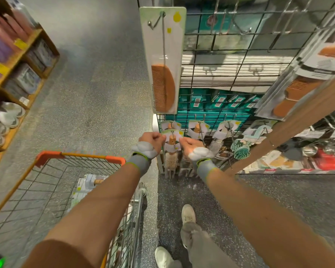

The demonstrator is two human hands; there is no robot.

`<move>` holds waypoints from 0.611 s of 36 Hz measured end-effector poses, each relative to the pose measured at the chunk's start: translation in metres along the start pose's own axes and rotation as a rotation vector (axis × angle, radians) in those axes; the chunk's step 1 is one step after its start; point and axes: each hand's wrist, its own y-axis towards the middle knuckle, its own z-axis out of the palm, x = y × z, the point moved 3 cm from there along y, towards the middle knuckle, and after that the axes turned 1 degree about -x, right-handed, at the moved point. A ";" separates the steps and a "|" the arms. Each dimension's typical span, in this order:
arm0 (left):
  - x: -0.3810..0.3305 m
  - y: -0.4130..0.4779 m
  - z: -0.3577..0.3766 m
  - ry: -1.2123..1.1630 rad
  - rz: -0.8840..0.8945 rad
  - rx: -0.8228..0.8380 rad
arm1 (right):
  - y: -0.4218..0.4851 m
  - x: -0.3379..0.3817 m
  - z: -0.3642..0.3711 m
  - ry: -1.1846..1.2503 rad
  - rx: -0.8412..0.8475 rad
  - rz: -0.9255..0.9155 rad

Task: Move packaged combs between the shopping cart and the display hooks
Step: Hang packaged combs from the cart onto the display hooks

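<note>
My left hand and my right hand pinch the two sides of a carded wooden brush package at a low hook on the wire display grid. The hook's rod passes through the card's top. A packaged orange comb hangs on a high hook above. More packaged combs hang at the upper right. The shopping cart, with an orange rim, stands to the left. It holds several packages.
More carded brushes and teal brushes hang to the right. A wooden post crosses the right side. Wooden shelves with bottles and bowls line the left. My shoes stand on speckled floor.
</note>
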 end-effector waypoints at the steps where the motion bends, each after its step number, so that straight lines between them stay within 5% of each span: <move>1: -0.002 0.005 -0.001 0.005 0.011 -0.005 | 0.002 0.002 0.002 0.003 -0.021 0.005; 9: -0.008 0.023 0.002 0.024 0.059 -0.037 | 0.015 0.005 0.007 0.140 -0.104 -0.050; 22: 0.044 -0.012 -0.024 -0.160 -0.070 -0.057 | -0.002 -0.046 0.043 0.015 0.189 0.221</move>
